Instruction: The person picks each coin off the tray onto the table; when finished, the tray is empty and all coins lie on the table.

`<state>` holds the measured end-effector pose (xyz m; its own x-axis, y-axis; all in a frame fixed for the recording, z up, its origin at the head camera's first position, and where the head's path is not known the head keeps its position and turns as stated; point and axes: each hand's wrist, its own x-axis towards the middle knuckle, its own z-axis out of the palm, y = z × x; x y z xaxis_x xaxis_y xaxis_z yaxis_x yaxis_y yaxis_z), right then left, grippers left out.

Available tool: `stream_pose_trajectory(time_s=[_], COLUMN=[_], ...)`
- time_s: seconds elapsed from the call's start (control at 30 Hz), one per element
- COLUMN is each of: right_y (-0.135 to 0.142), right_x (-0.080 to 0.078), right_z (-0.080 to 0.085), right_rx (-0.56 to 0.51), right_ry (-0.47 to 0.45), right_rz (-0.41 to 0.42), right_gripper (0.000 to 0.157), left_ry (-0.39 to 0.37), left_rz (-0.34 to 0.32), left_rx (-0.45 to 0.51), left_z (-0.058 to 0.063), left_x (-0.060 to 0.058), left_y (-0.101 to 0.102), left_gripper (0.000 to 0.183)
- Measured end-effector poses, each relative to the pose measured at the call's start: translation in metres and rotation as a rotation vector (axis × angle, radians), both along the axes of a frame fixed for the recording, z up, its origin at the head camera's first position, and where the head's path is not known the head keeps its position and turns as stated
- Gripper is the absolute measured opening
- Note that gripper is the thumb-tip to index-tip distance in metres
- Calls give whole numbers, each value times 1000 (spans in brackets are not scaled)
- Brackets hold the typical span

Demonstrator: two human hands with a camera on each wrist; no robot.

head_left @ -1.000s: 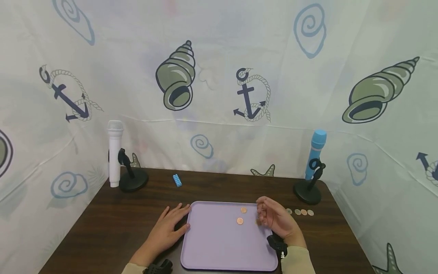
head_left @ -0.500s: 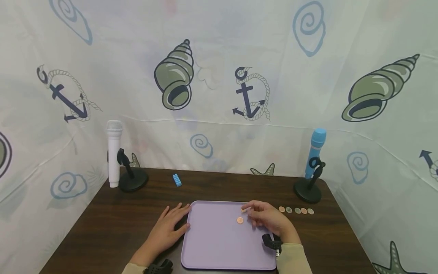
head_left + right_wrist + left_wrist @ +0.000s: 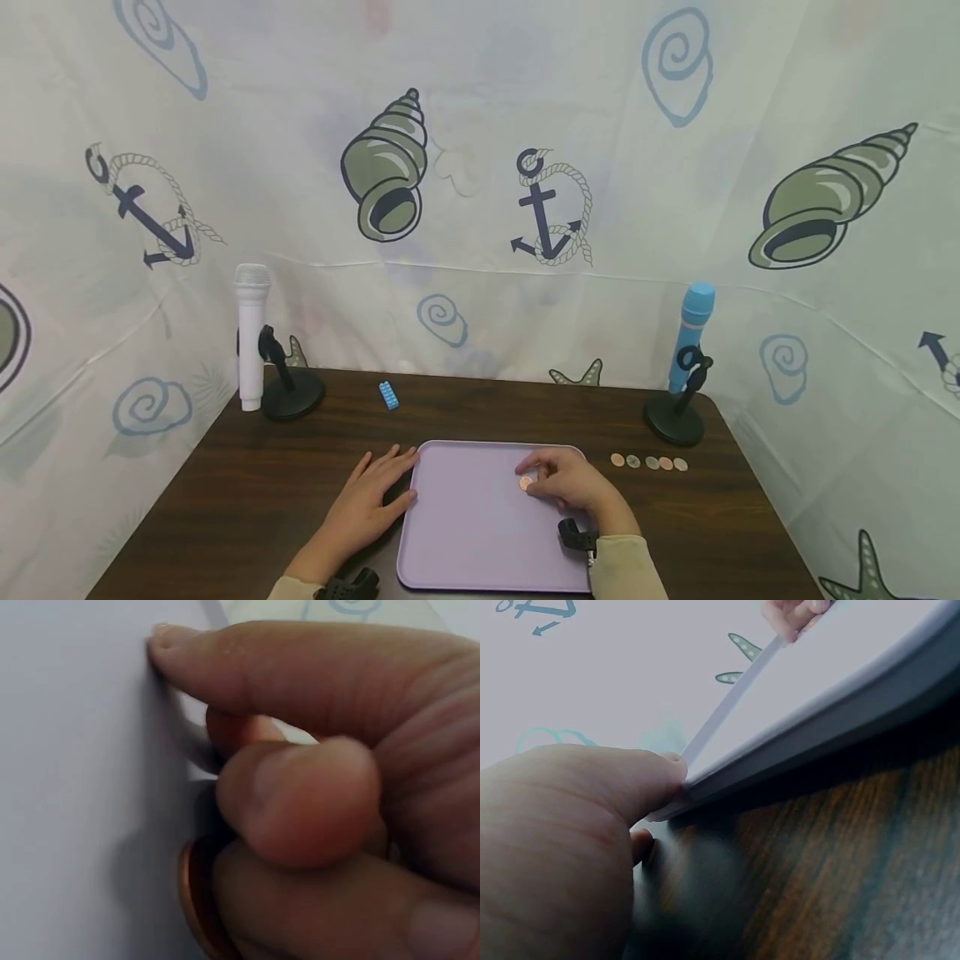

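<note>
A lilac tray (image 3: 480, 542) lies on the dark wooden table. My left hand (image 3: 367, 500) rests at its left edge with fingers spread straight, and the thumb touches the rim in the left wrist view. My right hand (image 3: 573, 483) is over the tray's upper right, index finger and thumb around a copper coin (image 3: 526, 483). In the right wrist view the index fingertip touches the tray while the other fingers curl. There a copper coin (image 3: 196, 900) stands edge-on against a curled finger. Whatever lies under the palm is hidden.
A row of several coins (image 3: 652, 462) lies right of the tray. Behind it a blue microphone (image 3: 690, 333) sits in a black stand (image 3: 675, 417). At back left are a white microphone (image 3: 252, 342), another stand (image 3: 291, 392) and a blue toy brick (image 3: 387, 394).
My right hand has moved left across the tray, from its right edge to the nearer coin. The farther coin is out of sight now. My left hand has stayed put.
</note>
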<state>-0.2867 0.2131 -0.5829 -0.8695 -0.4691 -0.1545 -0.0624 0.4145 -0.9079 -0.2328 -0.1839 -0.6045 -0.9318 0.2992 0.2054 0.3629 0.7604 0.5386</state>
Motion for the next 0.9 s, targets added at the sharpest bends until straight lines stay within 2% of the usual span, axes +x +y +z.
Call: stream_pose_trajectory(time_s=[0.2, 0.53, 0.67, 0.8, 0.9], right_y=[-4, -2, 0, 2, 3], right_x=[2, 4, 3, 1, 0], right_z=[0, 1, -1, -2, -1], right_rx=[33, 21, 31, -36, -88], right_ry=[0, 16, -21, -77, -113], right_rz=[-37, -37, -88, -110, -94], right_gripper=[19, 21, 24, 17, 22], left_ry=[-6, -15, -17, -13, -18], left_rz=[0, -5, -5, -7, -7], left_rx=[-18, -1, -5, -9, -4], left_z=[-1, -4, -5, -4, -5], left_x=[-2, -3, -4, -4, -5], left_y=[0, -2, -2, -3, -3], left_gripper=[64, 65, 65, 65, 65])
